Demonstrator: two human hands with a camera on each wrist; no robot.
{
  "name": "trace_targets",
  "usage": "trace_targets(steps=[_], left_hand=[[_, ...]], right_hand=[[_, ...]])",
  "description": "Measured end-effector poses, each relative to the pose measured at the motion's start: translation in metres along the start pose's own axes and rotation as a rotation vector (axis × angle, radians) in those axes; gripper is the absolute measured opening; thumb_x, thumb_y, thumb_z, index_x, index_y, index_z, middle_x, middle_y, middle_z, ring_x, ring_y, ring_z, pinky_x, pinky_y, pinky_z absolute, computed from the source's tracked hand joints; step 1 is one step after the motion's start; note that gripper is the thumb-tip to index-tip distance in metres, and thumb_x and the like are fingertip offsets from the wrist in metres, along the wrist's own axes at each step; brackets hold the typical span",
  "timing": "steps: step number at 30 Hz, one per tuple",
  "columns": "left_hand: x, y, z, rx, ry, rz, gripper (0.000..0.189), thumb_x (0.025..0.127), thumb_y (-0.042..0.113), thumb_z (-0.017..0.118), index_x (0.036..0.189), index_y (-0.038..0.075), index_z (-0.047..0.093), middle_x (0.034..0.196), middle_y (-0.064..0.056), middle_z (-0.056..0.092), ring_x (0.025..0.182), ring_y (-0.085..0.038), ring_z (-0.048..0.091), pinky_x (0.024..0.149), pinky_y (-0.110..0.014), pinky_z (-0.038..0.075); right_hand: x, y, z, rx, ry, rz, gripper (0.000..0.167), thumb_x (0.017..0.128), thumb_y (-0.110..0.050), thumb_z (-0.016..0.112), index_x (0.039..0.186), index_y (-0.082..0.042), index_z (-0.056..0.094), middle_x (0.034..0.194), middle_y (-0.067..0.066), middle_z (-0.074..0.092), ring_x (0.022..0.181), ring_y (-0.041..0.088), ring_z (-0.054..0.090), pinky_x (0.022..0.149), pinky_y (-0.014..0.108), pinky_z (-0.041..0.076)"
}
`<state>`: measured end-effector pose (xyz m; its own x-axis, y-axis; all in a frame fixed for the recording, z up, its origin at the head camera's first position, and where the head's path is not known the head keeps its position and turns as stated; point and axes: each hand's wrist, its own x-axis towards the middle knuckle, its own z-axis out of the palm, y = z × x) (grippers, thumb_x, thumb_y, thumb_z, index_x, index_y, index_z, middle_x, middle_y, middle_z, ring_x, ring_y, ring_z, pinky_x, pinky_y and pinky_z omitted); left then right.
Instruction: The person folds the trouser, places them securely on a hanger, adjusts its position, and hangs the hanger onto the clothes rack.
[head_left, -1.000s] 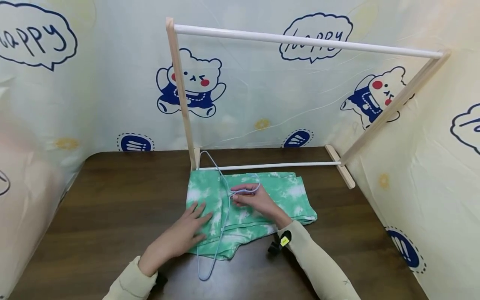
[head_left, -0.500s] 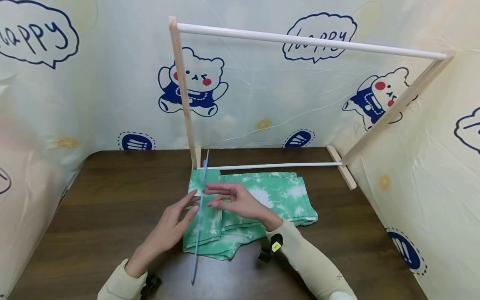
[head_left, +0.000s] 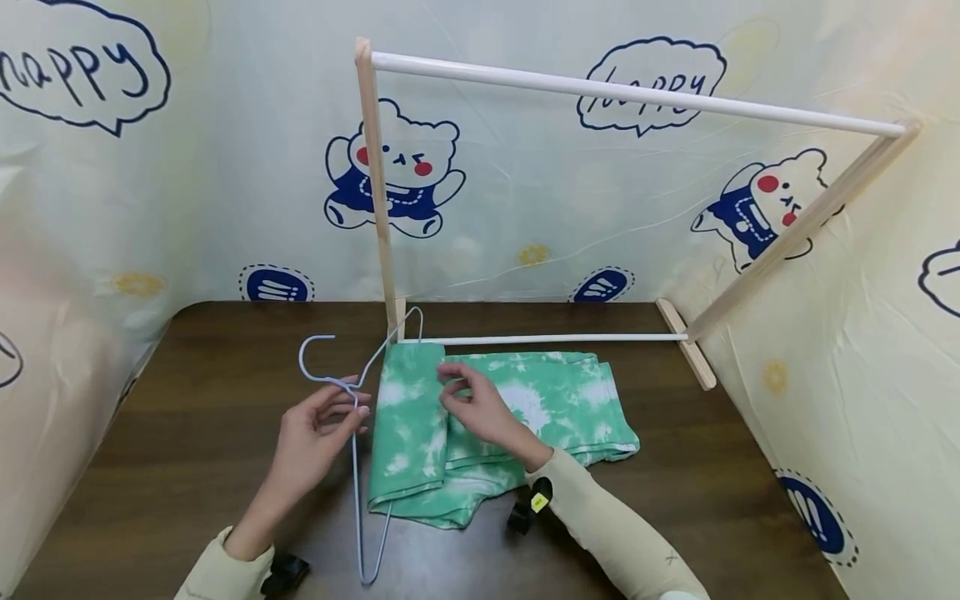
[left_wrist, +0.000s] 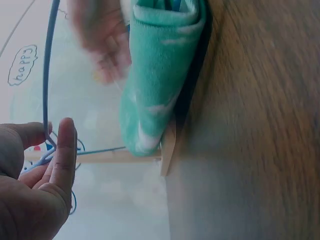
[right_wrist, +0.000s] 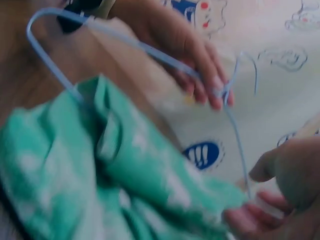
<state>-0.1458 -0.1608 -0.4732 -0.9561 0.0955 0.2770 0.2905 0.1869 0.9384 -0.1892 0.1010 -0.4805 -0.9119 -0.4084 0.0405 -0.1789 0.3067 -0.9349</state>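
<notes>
A light-blue wire hanger [head_left: 356, 467] stands at the left end of a folded green-and-white tie-dye garment [head_left: 525, 400]. Its hook points left, and its bottom bar runs hidden inside the garment's folded flap [head_left: 408, 417]. At the hanger's neck, my left hand [head_left: 315, 429] pinches the wire between thumb and fingers, as the left wrist view also shows. My right hand [head_left: 480, 408] hovers by the flap's right edge, fingers loosely bent with nothing held between them. In the right wrist view the hanger [right_wrist: 145, 47] emerges from the cloth at its rounded corner.
Behind the garment stands a rack with wooden posts [head_left: 378, 183], a white top rod [head_left: 637, 93] and a low white rod [head_left: 555, 339]. The brown table [head_left: 187, 433] is enclosed by a printed curtain [head_left: 510, 183] with bears.
The hanger has swung over to the left, its hook now pointing left. My right hand has let go of it, and my left hand has risen from the garment and taken its neck.
</notes>
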Motion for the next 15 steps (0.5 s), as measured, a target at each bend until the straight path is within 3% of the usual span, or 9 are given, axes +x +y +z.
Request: trace_targets(steps=[4, 8, 11, 15], left_hand=[[0.0, 0.001, -0.004, -0.005, 0.014, 0.002, 0.036, 0.091, -0.005, 0.071, 0.127, -0.006, 0.064, 0.105, -0.016, 0.073, 0.086, -0.013, 0.074, 0.068, -0.031, 0.062], [0.001, 0.002, -0.005, -0.015, 0.04, -0.003, 0.036, 0.09, -0.005, 0.072, 0.125, -0.006, 0.066, 0.103, -0.013, 0.075, 0.082, -0.011, 0.075, 0.068, -0.029, 0.062], [0.0, 0.003, -0.005, -0.014, 0.062, -0.008, 0.03, 0.092, -0.004, 0.071, 0.121, -0.007, 0.068, 0.1, -0.02, 0.075, 0.075, -0.01, 0.075, 0.067, -0.027, 0.061], [-0.001, 0.003, -0.007, -0.021, 0.086, -0.007, 0.021, 0.093, -0.003, 0.07, 0.113, -0.009, 0.071, 0.096, -0.027, 0.074, 0.066, -0.012, 0.074, 0.064, -0.027, 0.061]], right_hand=[[-0.003, 0.011, 0.001, -0.065, 0.0, 0.136, 0.058, 0.102, -0.017, 0.059, 0.153, -0.001, 0.036, 0.14, 0.019, 0.052, 0.118, 0.031, 0.059, 0.091, 0.039, 0.054], [-0.002, 0.012, 0.007, 0.03, -0.078, 0.179, 0.066, 0.103, -0.019, 0.058, 0.157, 0.002, 0.026, 0.138, 0.022, 0.057, 0.116, 0.031, 0.063, 0.091, 0.039, 0.054], [-0.002, 0.013, 0.014, 0.12, -0.132, 0.205, 0.059, 0.104, -0.019, 0.059, 0.153, 0.001, 0.035, 0.117, 0.018, 0.069, 0.096, 0.023, 0.069, 0.081, 0.034, 0.057], [0.001, 0.013, 0.022, 0.265, -0.17, 0.242, 0.04, 0.103, -0.02, 0.061, 0.139, -0.004, 0.056, 0.098, 0.009, 0.074, 0.08, 0.013, 0.071, 0.073, 0.032, 0.061]])
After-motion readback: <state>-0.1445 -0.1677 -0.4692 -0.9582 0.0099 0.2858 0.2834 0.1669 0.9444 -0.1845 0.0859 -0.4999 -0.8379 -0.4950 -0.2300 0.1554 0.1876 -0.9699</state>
